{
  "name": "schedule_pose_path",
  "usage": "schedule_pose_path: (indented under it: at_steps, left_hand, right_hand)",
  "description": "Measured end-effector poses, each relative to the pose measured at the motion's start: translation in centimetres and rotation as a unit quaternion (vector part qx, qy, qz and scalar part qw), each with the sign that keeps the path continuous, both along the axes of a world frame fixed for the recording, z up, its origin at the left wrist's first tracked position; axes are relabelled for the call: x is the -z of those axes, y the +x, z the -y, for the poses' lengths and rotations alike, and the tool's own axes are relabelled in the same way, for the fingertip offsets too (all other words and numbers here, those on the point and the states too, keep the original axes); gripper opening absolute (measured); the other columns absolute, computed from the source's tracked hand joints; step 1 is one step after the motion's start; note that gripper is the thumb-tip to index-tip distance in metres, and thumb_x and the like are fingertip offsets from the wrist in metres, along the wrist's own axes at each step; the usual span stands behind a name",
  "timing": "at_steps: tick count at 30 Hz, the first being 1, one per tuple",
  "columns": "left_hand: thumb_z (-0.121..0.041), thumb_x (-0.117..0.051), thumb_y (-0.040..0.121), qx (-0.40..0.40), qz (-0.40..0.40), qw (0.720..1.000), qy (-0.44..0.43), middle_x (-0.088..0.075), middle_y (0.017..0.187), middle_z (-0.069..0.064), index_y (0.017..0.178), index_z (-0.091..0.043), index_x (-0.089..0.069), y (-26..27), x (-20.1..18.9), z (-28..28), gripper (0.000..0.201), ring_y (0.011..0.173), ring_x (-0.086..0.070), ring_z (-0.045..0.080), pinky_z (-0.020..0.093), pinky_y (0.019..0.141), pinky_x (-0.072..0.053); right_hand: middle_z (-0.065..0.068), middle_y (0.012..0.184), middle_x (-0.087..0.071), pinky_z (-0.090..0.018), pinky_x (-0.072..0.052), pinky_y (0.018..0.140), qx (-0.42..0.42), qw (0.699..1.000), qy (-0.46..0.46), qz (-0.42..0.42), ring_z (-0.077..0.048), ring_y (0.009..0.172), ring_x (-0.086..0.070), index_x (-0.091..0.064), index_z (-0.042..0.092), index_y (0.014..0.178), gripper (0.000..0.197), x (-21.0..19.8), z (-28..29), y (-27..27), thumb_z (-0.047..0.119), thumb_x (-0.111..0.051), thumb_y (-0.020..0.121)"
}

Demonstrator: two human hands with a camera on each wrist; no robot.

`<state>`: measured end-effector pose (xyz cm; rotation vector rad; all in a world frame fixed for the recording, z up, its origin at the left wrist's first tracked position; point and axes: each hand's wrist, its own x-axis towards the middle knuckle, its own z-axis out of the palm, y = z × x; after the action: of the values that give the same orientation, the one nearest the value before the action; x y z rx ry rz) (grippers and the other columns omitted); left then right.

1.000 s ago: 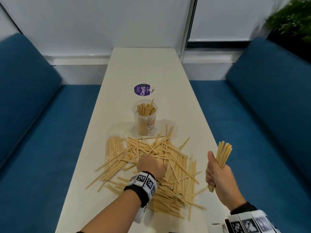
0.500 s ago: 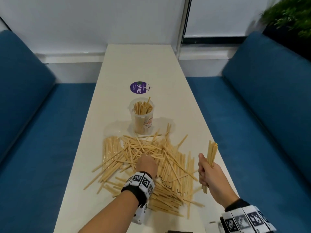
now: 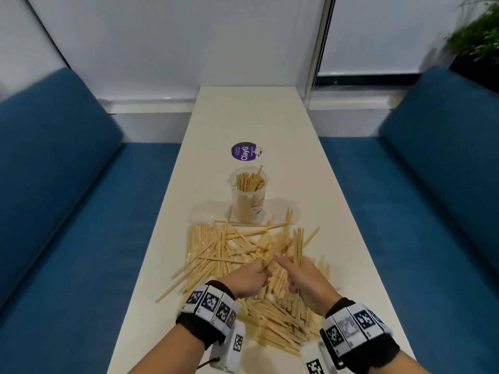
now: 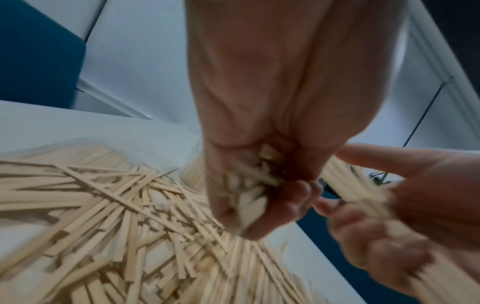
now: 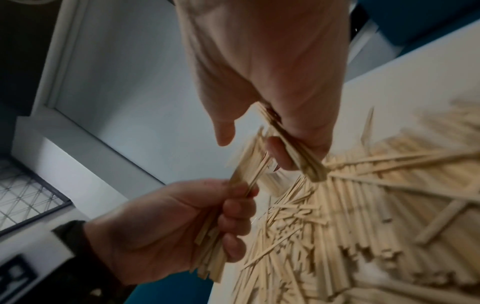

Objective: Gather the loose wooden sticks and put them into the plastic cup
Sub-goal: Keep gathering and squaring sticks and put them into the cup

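Note:
A big pile of loose wooden sticks [image 3: 237, 255] lies across the cream table [image 3: 251, 114]. Behind it stands the clear plastic cup [image 3: 249, 197], partly filled with upright sticks. My left hand [image 3: 260, 269] is just above the pile, fingers curled round a handful of sticks [image 4: 246, 191]. My right hand [image 3: 287, 271] is right beside it and grips its own bundle [image 5: 309, 166], thumb stuck out. The tips of the left hand's sticks [image 5: 241, 170] reach up to the right hand's fingers. Both hands meet over the pile's near middle.
A round purple sticker [image 3: 244, 151] lies on the table beyond the cup. Blue benches [image 3: 67, 211] run along both long sides of the narrow table. A plant [image 3: 478, 36] stands at the far right. Some sticks sit in clear wrapping [image 3: 199, 238] at the pile's left.
My right hand has come in from the table's right edge with its bundle to meet the left. My left hand has lifted off the pile holding a handful of sticks.

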<state>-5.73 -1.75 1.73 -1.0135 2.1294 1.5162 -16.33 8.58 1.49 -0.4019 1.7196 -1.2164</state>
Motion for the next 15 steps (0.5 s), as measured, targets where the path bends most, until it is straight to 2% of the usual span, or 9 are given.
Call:
schedule_pose_path:
  at_steps: [2,3,5,7,9,11,12,13,15]
  left_hand:
    - [-0.035,-0.030,0.100,0.014,-0.011,1.000,0.001,-0.045,0.078,-0.006,0.121,-0.014,-0.039,0.3,-0.8,-0.5,0.030,0.059,-0.038,0.008,0.022,0.050,-0.031]
    - [-0.036,-0.029,0.101,0.016,-0.019,1.000,0.003,-0.047,0.081,-0.004,0.124,-0.014,-0.037,0.5,-1.2,-0.8,0.033,0.060,-0.037,0.008,0.022,0.050,-0.030]
    - [-0.035,-0.027,0.101,0.012,-0.032,0.999,0.003,-0.052,0.092,0.001,0.126,-0.012,-0.035,0.8,-1.6,-1.1,0.035,0.065,-0.038,0.007,0.023,0.055,-0.032]
    - [-0.034,-0.026,0.102,-0.001,-0.041,0.999,0.003,-0.048,0.089,-0.002,0.122,-0.012,-0.037,1.1,-1.7,-1.3,0.032,0.067,-0.039,0.008,0.025,0.062,-0.033]
    - [-0.032,-0.027,0.102,-0.010,-0.055,0.998,0.018,-0.050,0.090,0.000,0.126,-0.013,-0.034,1.2,-1.7,-1.7,0.032,0.072,-0.044,0.012,0.026,0.067,-0.034]
    - [-0.031,-0.027,0.101,-0.004,-0.075,0.997,0.019,-0.055,0.110,0.008,0.139,-0.016,-0.027,1.3,-1.8,-2.1,0.041,0.090,-0.053,0.022,0.029,0.075,-0.038]
    - [-0.030,-0.027,0.102,-0.005,-0.081,0.997,0.018,-0.055,0.118,0.011,0.143,-0.018,-0.022,1.3,-1.9,-2.2,0.043,0.094,-0.055,0.023,0.031,0.076,-0.041]
    - [-0.029,-0.026,0.102,-0.006,-0.085,0.996,0.019,-0.057,0.119,0.013,0.145,-0.021,-0.016,1.4,-2.1,-2.4,0.045,0.087,-0.056,0.019,0.029,0.071,-0.044]
    - [-0.030,-0.027,0.102,0.002,-0.098,0.995,0.026,-0.059,0.091,0.006,0.148,-0.027,-0.004,1.3,-2.4,-2.7,0.052,0.063,-0.045,0.010,0.023,0.055,-0.038]
  right_hand:
    - [0.008,0.051,-0.037,-0.024,-0.027,0.048,0.017,1.000,-0.011,0.022,-0.012,0.051,-0.028,-0.055,0.009,0.084,0.034,0.0,0.7,0.3,0.040,-0.067,0.082]
    - [0.005,0.056,-0.038,-0.024,-0.028,0.047,0.039,0.999,-0.004,0.028,-0.012,0.052,-0.029,-0.053,0.008,0.087,0.037,0.0,1.0,0.4,0.040,-0.070,0.080]
    - [-0.002,0.065,-0.040,-0.026,-0.031,0.046,0.092,0.995,0.020,0.037,-0.013,0.052,-0.034,-0.046,0.005,0.107,0.056,0.3,1.6,0.6,0.040,-0.076,0.075]
    - [-0.005,0.066,-0.045,-0.025,-0.033,0.041,0.132,0.989,0.013,0.063,-0.013,0.049,-0.038,-0.046,-0.004,0.120,0.073,0.6,1.9,0.7,0.038,-0.081,0.070]
    - [-0.004,0.060,-0.047,-0.024,-0.031,0.040,0.131,0.987,-0.008,0.090,-0.013,0.048,-0.038,-0.055,-0.006,0.108,0.060,0.4,1.9,0.9,0.032,-0.081,0.070]
    - [0.000,0.052,-0.046,-0.024,-0.030,0.042,0.097,0.992,-0.028,0.078,-0.013,0.047,-0.036,-0.060,0.002,0.085,0.038,0.1,1.9,1.2,0.032,-0.078,0.072]
    - [0.001,0.050,-0.046,-0.024,-0.030,0.044,0.087,0.994,-0.036,0.060,-0.013,0.046,-0.036,-0.059,0.005,0.079,0.032,0.1,1.8,1.2,0.033,-0.075,0.076]
    - [0.001,0.051,-0.047,-0.023,-0.031,0.044,0.087,0.994,-0.041,0.043,-0.013,0.045,-0.038,-0.059,0.006,0.079,0.029,0.1,1.8,1.3,0.033,-0.071,0.081]
    - [-0.003,0.063,-0.057,-0.021,-0.036,0.044,0.095,0.994,-0.055,0.023,-0.010,0.044,-0.047,-0.063,0.003,0.088,0.030,-0.1,1.8,1.3,0.033,-0.059,0.090]
